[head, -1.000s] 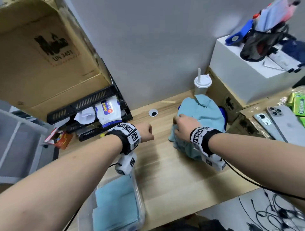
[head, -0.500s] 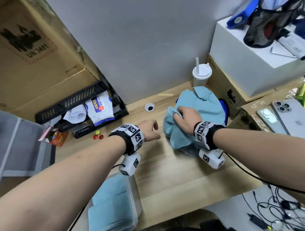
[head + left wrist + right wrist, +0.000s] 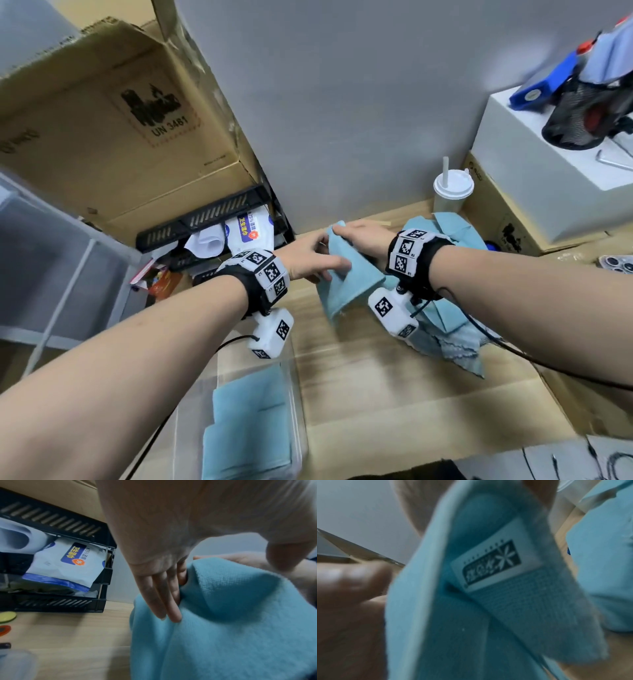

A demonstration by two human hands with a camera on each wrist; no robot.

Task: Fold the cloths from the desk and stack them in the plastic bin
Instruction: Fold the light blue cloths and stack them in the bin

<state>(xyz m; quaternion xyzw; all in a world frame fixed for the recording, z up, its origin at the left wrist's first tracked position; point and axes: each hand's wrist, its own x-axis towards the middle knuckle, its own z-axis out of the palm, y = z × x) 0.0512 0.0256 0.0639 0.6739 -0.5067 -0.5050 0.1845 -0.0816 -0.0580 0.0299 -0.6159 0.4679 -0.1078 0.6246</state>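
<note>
My right hand (image 3: 346,234) pinches the top corner of a teal cloth (image 3: 346,287) and holds it up over the desk, so the cloth hangs down crumpled. In the right wrist view the cloth (image 3: 471,615) fills the frame, with its white label (image 3: 496,563) showing. My left hand (image 3: 322,269) reaches in from the left with straight fingers (image 3: 164,601) lying against the cloth's (image 3: 223,622) left edge and the thumb spread apart. A pile of unfolded teal cloths (image 3: 452,325) lies behind my right wrist. The clear plastic bin (image 3: 296,394) at the near left holds folded teal cloths (image 3: 250,428).
A black tray (image 3: 212,216) with a wipes pack (image 3: 246,233) stands at the back left under a big cardboard box (image 3: 120,120). A lidded cup with a straw (image 3: 452,192), brown and white boxes (image 3: 548,178) and phones (image 3: 616,263) crowd the right. Cables (image 3: 582,459) lie at the near right.
My right hand has lifted one cloth out of the pile and carried it left. My left hand has opened from a loose fist and reached to the cloth's edge.
</note>
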